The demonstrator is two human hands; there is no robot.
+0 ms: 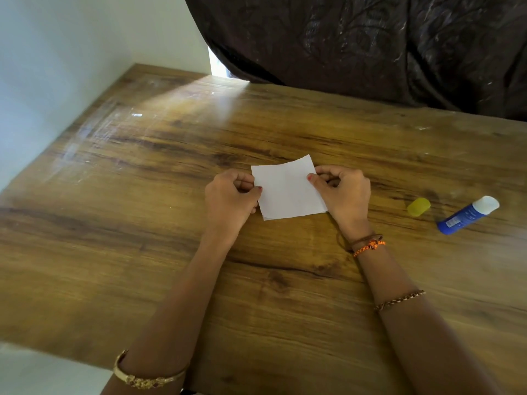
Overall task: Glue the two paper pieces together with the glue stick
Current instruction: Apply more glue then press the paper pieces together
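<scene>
A white paper piece (288,189) lies on the wooden table (142,223), near its middle. My left hand (231,198) pinches the paper's left edge with curled fingers. My right hand (342,192) pinches its right edge, thumb on top. I cannot tell whether a second piece lies under the white one. The blue glue stick (467,215) lies on its side at the right with its white glue end uncovered. Its yellow cap (418,207) sits apart, just left of the stick.
A dark patterned curtain (370,47) hangs behind the table's far edge. A pale wall (71,52) runs along the left side. The table's near edge crosses the lower left of the view.
</scene>
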